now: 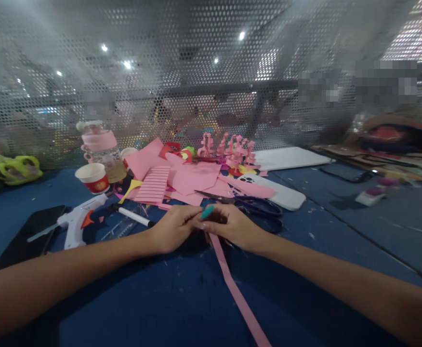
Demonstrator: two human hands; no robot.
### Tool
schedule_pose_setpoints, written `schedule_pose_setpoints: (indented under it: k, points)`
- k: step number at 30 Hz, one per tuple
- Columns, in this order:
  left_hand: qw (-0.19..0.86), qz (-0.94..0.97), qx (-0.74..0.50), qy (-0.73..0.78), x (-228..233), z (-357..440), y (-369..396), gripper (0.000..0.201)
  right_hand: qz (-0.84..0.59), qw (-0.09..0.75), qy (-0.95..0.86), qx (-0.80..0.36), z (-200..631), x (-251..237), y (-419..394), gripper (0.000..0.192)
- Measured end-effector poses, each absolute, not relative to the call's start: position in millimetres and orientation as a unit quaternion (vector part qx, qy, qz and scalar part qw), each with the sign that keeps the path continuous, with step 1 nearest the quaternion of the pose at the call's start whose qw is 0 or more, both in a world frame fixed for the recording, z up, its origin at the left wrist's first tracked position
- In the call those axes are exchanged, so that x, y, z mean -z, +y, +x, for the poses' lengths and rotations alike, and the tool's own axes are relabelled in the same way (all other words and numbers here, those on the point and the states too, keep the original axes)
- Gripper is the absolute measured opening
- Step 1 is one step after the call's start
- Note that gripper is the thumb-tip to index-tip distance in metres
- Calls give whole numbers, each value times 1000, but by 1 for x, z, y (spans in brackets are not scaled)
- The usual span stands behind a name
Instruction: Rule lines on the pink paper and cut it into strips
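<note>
My left hand (175,229) and my right hand (238,226) meet over the blue table, fingers closed together. From between them a long pink paper strip (234,289) runs down toward the near edge of the view. A small teal rounded piece (207,212) sticks up at the fingertips; its lower part is hidden, and I cannot tell which hand grips it. Just beyond my right hand lie dark-handled scissors (259,205), blades pointing left over pink paper (192,176). A white marker (133,216) rests by my left hand.
On the left are a glue gun (74,224), a black flat object (26,236), a paper cup (93,178) and a pink-lidded bottle (100,149). Small pink paper figures (236,152) stand behind the sheets. A white phone (286,194) lies right of them, before a perforated screen (182,62).
</note>
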State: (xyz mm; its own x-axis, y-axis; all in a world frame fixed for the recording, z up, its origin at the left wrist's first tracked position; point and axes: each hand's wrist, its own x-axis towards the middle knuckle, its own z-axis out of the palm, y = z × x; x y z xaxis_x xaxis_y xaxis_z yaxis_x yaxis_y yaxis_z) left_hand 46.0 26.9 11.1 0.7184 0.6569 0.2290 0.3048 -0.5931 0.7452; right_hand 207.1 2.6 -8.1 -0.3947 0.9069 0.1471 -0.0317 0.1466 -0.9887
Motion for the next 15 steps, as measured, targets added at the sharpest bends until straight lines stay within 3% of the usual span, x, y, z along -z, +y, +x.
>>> schedule_pose_setpoints:
  k: [5, 15]
  points:
    - [311, 878, -247, 267, -12, 47, 26, 20, -336, 441, -623, -552, 208, 12, 4, 35]
    - [276, 886, -274, 252, -12, 47, 25, 23, -335, 447, -600, -572, 210, 16, 6, 38]
